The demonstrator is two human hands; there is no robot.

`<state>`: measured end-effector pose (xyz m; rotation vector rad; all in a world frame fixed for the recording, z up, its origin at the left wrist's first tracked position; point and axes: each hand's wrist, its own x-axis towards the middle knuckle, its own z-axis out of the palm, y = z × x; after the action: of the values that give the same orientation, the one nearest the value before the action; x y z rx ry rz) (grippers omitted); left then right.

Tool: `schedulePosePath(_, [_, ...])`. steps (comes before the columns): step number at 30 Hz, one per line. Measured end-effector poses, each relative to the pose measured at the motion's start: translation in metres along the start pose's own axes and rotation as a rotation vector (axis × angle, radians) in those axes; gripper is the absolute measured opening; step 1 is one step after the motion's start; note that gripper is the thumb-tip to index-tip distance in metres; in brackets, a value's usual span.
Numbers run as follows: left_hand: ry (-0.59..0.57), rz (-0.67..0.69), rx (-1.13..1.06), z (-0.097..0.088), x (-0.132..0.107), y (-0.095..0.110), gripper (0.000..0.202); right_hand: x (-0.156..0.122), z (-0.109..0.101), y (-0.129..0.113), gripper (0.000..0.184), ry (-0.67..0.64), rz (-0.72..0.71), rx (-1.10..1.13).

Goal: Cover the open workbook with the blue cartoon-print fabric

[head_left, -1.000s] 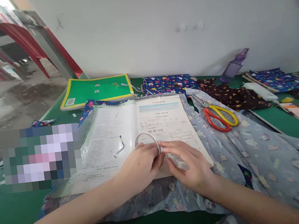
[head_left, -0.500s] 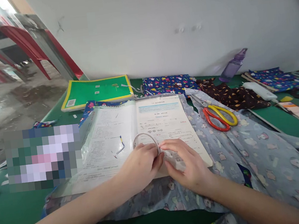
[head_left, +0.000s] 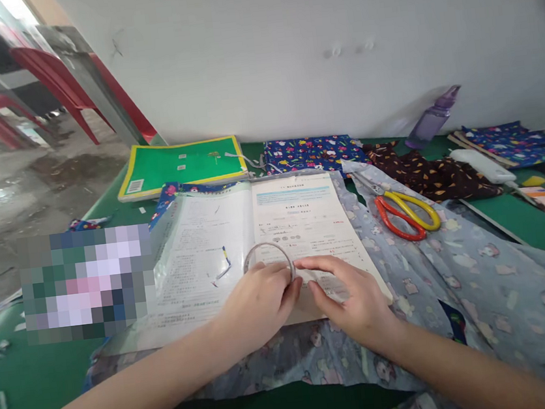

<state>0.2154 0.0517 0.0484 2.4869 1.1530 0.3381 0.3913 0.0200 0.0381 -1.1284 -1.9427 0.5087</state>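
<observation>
An open book (head_left: pixel 299 227) with printed pages lies in front of me, on grey-blue patterned fabric (head_left: pixel 410 287). My left hand (head_left: pixel 263 297) is closed around the near side of a roll of tape (head_left: pixel 273 244), a thin pale ring standing up over the pages. My right hand (head_left: pixel 356 293) is just to the right of the roll. Its thumb and forefinger are apart, and the forefinger's tip is close to the ring's edge. A small blue, yellow and white scrap (head_left: pixel 225 259) lies on the left page. Part of the roll is hidden by my left fingers.
Scissors (head_left: pixel 404 216) with red and yellow handles lie right of the book. Behind are a green book (head_left: pixel 179 166), blue patterned cloth (head_left: pixel 313 154), brown cloth (head_left: pixel 426 170), a purple bottle (head_left: pixel 433 122) and a white device (head_left: pixel 482 166). Scraps lie left on the green tabletop (head_left: pixel 53 400).
The whole view has shifted slightly, so things sit a little further right. My right thumb has moved up and right a bit. The left hand still holds the roll.
</observation>
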Motion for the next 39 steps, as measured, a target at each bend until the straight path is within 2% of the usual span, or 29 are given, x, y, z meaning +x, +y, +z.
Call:
schedulePosePath(4, [-0.003, -0.027, 0.015, -0.0023, 0.0006, -0.0011, 0.038, -0.0003, 0.0002, -0.0011, 0.030, 0.009, -0.009, -0.007])
schedulePosePath(12, [-0.008, 0.019, 0.054, 0.0001, -0.0015, -0.0027, 0.036, -0.0002, 0.0003, 0.0008, 0.036, -0.045, 0.015, -0.027])
schedulePosePath(16, [-0.012, 0.022, 0.063, 0.0019, -0.0027, -0.0026, 0.035, -0.0003, 0.0013, 0.0026, 0.032, -0.072, 0.044, -0.018])
schedulePosePath(21, [-0.061, 0.100, 0.118, 0.0020, -0.0045, 0.0010, 0.032, 0.0021, -0.0015, 0.0009, 0.024, -0.092, 0.115, 0.016])
schedulePosePath(30, [-0.082, 0.085, 0.125, 0.0028, -0.0062, 0.0016, 0.031, 0.0032, -0.0010, -0.0012, 0.023, -0.110, 0.121, 0.074])
schedulePosePath(33, [-0.056, 0.092, 0.131, 0.0047, -0.0054, 0.0004, 0.029, 0.0037, -0.0025, -0.0014, 0.017, -0.127, 0.150, 0.094])
schedulePosePath(39, [-0.016, -0.022, 0.127, 0.0046, -0.0027, -0.0012, 0.033, 0.0053, -0.0071, -0.0009, 0.011, -0.074, 0.156, 0.044])
